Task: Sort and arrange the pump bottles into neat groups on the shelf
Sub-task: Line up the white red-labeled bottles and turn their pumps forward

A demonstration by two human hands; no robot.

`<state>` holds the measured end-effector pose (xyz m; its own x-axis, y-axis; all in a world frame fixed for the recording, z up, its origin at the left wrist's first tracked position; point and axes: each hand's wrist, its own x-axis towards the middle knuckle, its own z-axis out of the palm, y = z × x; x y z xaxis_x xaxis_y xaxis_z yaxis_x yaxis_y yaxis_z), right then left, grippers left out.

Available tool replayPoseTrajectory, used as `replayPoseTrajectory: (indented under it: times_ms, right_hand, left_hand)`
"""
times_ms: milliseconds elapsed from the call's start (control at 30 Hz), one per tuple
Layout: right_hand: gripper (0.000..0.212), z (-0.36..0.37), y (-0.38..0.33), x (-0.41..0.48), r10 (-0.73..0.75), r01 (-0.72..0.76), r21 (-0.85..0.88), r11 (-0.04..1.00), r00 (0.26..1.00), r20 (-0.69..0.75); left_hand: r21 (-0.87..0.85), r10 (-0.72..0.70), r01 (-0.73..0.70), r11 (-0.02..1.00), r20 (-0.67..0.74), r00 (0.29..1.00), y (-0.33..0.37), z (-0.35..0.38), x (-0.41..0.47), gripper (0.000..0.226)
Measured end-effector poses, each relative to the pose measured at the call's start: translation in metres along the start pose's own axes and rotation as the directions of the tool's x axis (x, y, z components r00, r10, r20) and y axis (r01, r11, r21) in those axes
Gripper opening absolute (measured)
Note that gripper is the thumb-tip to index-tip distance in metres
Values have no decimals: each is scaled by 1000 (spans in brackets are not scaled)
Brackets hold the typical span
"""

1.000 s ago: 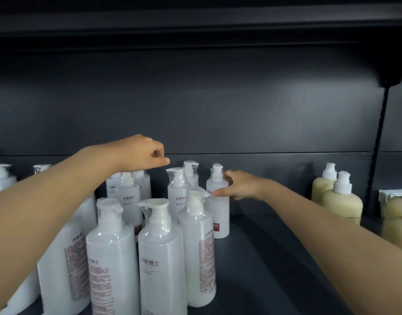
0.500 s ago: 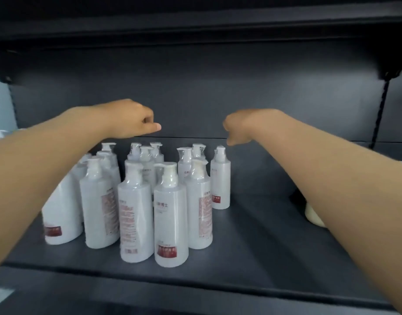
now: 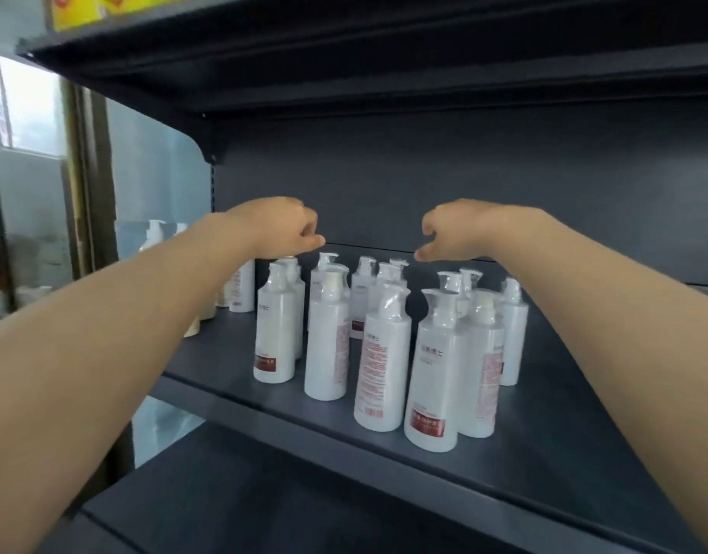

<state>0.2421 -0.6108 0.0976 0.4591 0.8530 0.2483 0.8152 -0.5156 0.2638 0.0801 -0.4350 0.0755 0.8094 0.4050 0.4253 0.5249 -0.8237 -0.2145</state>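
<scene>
Landmark: the front bottle point(image 3: 434, 377), white with a red band near its base, standing near the front edge of the shelf point(image 3: 564, 453).
Pump bottles: a loose cluster of pump bottles point(image 3: 328, 337) stands upright behind and left of the front bottle. Some touch, some stand apart. Facings are mixed, and several show back print.
Outliers: the far bottles point(image 3: 240, 289) are well left of the front bottle, partly hidden by your left forearm.
Left hand: your left hand point(image 3: 282, 229) is above and well left of the front bottle, over the rear pump heads. Its fingers are curled in and it holds nothing.
Right hand: your right hand point(image 3: 454, 233) is high above the front bottle, curled, with one fingertip pointing down. It is empty and touches no bottle.
Step in hand (judgement): picking the next bottle to pull into line.
Method (judgement): grip the body below the shoulder, not the film-wrapped pump. Lift rather than slide, since tall narrow bottles likely tip into their neighbours. Turn each front outward and square it to the front bottle.
Caution (judgement): keep your forearms high over the front row as you reach down.
</scene>
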Motion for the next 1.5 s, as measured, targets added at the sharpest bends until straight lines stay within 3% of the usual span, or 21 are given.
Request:
replayPoseTrajectory:
  times_ms: [267, 667, 1000, 1200, 1333, 1500]
  right_hand:
    - [42, 6, -80, 49, 23, -23, 2, 1000, 999, -42]
    - [48, 4, -182, 148, 149, -149, 71, 986, 989, 4]
    - [47, 4, -203, 242, 68, -71, 19, 997, 992, 104]
    - [39, 23, -194, 306, 33, -31, 146, 989, 999, -10]
    - [43, 43, -190, 334, -11, -5, 105, 994, 989, 150]
    - [45, 68, -188, 356, -25, -6, 137, 991, 974, 225]
  left_hand:
    - [73, 14, -12, 997, -23, 1000, -106, 16, -3, 33]
    - [63, 172, -171, 983, -24, 985, -262, 46, 36, 25]
    - [24, 221, -221, 975, 14, 975, -312, 68, 124, 24]
    - [-25, 260, -259, 966, 54, 964, -321, 107, 183, 29]
    - [0, 294, -297, 955, 139, 946, -320, 132, 228, 30]
    - [12, 372, -384, 923, 221, 901, -317, 163, 263, 35]
